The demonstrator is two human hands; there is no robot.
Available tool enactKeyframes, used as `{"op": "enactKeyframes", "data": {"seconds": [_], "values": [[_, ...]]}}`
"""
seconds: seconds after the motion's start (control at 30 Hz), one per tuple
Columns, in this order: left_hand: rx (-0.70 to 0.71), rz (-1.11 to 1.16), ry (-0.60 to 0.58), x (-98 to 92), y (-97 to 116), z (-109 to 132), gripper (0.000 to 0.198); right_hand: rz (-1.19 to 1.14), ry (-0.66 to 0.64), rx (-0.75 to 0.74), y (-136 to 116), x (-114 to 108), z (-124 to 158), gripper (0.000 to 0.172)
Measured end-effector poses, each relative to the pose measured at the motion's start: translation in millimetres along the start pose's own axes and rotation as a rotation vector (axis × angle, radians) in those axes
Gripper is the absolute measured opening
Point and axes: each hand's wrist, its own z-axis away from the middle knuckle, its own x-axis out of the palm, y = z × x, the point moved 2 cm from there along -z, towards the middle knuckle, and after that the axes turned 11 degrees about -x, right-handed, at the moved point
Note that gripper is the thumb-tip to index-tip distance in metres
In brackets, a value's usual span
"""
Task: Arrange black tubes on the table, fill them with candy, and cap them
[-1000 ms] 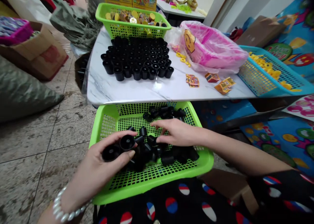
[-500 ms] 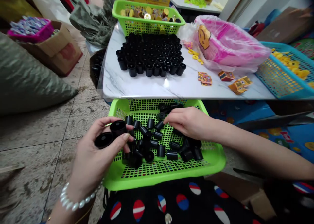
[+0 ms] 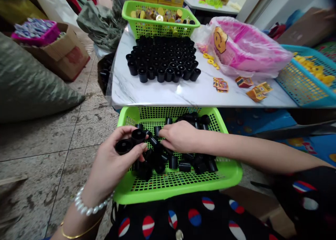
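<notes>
Black plastic cups (image 3: 173, 162), short and cylindrical, are recorded from the single head view, lying loose in a lime-green plastic basket (image 3: 178, 192) held over black spotted clothing (image 3: 194, 215). Most are lying on their sides, long axes pointed in mixed directions, and a few are stood on end. Two cups (image 3: 138, 136) are grasped by the left hand (image 3: 112, 166), clasped between thumb and curled fingers just above the basket: one is held with its long axis near upright and its round mouth turned up, the other tilted, its mouth directed up and to the left. A pearl bracelet (image 3: 91, 205) and a gold bangle (image 3: 78, 231) are worn on that wrist. The right hand (image 3: 180, 136) is extended across the basket, its fingertips (image 3: 160, 134) laid on the loose cups; whether any cup is gripped cannot be told. Beyond, a white marble-patterned table (image 3: 204, 96) is set with further black cups (image 3: 162, 63), ranked upright in close rows, long axes vertical. A green basket of gold-coloured pieces (image 3: 157, 12), a pink plastic bag (image 3: 246, 47) and a blue basket of yellow pieces (image 3: 301, 86) are placed along it.
</notes>
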Motion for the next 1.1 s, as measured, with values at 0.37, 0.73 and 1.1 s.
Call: {"op": "enactKeyframes", "data": {"seconds": [0.37,0.73,1.1], "values": [[-0.032,-0.065,-0.006,3.6,-1,1,0.039,0.055,-0.009,0.005,-19,38,-30,0.022],[-0.016,-0.168,-0.086,3.3,-4,2,0.04,-0.692,0.42,-0.003,5,-23,13,0.034],[0.051,-0.253,-0.064,4.0,-4,-1,0.035,-0.564,0.614,-0.137,-9,-36,25,0.028]]}}
